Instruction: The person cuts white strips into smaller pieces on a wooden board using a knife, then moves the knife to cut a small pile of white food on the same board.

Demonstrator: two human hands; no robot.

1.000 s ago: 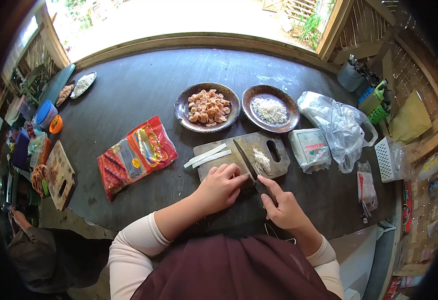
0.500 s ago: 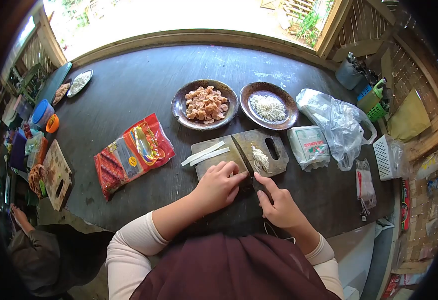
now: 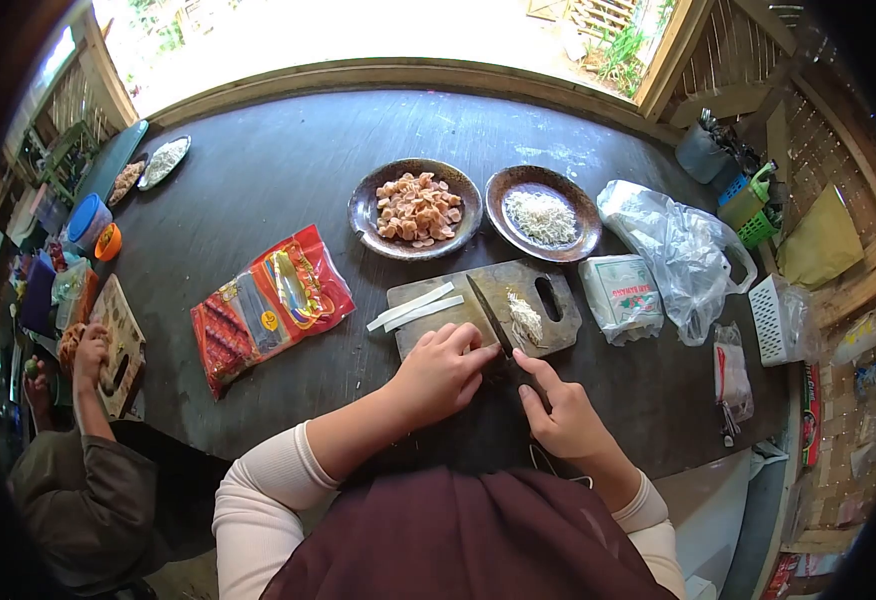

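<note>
My right hand (image 3: 563,405) is closed round the handle of a dark-bladed knife (image 3: 487,307), its index finger stretched along the top. The blade lies across a wooden cutting board (image 3: 556,333), pointing away from me. My left hand (image 3: 445,368) is on the board's near edge just left of the blade, with fingers curled down; what they press on is hidden. Left of the knife rest a few long white strips (image 3: 416,308). To its right is a small heap of thin pale shreds (image 3: 525,316).
Behind the board stand a plate of brownish-pink slices (image 3: 418,208) and a plate of white shreds (image 3: 541,217). A red sausage packet (image 3: 273,308) lies left; a white packet (image 3: 621,295) and plastic bag (image 3: 673,250) lie right. Another person (image 3: 88,490) works at the far left beside another board (image 3: 126,345).
At far left the other person's hands have come up to the edge of the second board, one with a small green thing. My hands and the knife look almost unmoved; the view shifted slightly.
</note>
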